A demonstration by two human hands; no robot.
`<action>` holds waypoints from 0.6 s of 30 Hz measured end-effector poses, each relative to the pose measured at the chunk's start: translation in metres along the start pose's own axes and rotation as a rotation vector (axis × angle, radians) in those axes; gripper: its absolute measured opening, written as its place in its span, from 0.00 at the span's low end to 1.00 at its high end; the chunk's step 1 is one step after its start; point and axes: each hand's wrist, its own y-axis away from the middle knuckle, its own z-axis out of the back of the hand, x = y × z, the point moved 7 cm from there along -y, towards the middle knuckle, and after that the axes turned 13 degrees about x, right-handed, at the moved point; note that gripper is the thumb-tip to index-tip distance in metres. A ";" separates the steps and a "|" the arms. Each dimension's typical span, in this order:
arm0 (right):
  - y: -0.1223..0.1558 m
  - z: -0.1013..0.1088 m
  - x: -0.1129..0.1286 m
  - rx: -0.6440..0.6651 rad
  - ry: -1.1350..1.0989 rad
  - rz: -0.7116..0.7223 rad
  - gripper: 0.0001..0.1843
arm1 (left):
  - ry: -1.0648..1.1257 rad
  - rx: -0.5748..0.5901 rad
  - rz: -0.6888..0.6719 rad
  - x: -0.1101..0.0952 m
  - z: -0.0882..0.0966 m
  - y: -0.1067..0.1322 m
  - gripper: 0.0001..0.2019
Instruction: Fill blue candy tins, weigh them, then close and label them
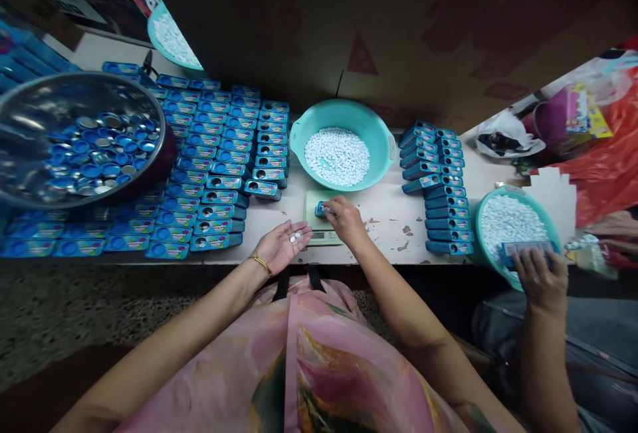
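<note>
My left hand (282, 247) lies palm up with its fingers stretched out, holding a few white tablets (296, 238) near the fingers. To its right, a small blue tin (319, 208) stands on a pale green digital scale (323, 238). My right hand (343, 219) is closed in a pinch at the top of this tin; something small and pale shows at the fingertips, too small to make out for sure. Just beyond the scale stands a turquoise basin (379, 126) of white tablets (337, 155).
Rows of blue tins (219, 198) fill the left; more tins (447, 220) stand at the right. A steel bowl (167, 134) holds blue and silver lids. A large cardboard box (399, 34) stands behind. At right, another person's hand (542, 280) holds a blue container over another turquoise basin (553, 224).
</note>
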 end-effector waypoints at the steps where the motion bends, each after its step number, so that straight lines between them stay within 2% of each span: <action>1: -0.001 -0.002 -0.001 0.001 0.013 -0.003 0.12 | 0.004 -0.001 -0.001 0.001 0.002 0.001 0.14; 6: 0.002 -0.001 0.000 -0.061 -0.059 -0.001 0.12 | 0.024 0.008 0.003 0.004 0.004 0.003 0.14; 9: 0.012 -0.006 0.015 -0.106 -0.046 -0.010 0.13 | 0.038 0.022 0.022 0.007 0.004 0.003 0.15; 11: 0.021 -0.024 0.041 -0.024 0.008 0.067 0.14 | 0.048 0.036 0.033 0.009 0.004 0.005 0.16; 14: 0.033 -0.066 0.081 0.234 0.145 0.220 0.16 | 0.042 0.028 0.073 0.013 0.011 0.015 0.17; 16: 0.037 -0.089 0.094 0.375 0.210 0.270 0.14 | 0.038 0.010 0.102 0.016 0.019 0.024 0.18; 18: 0.038 -0.101 0.096 0.442 0.222 0.285 0.08 | 0.048 -0.003 0.093 0.016 0.027 0.032 0.18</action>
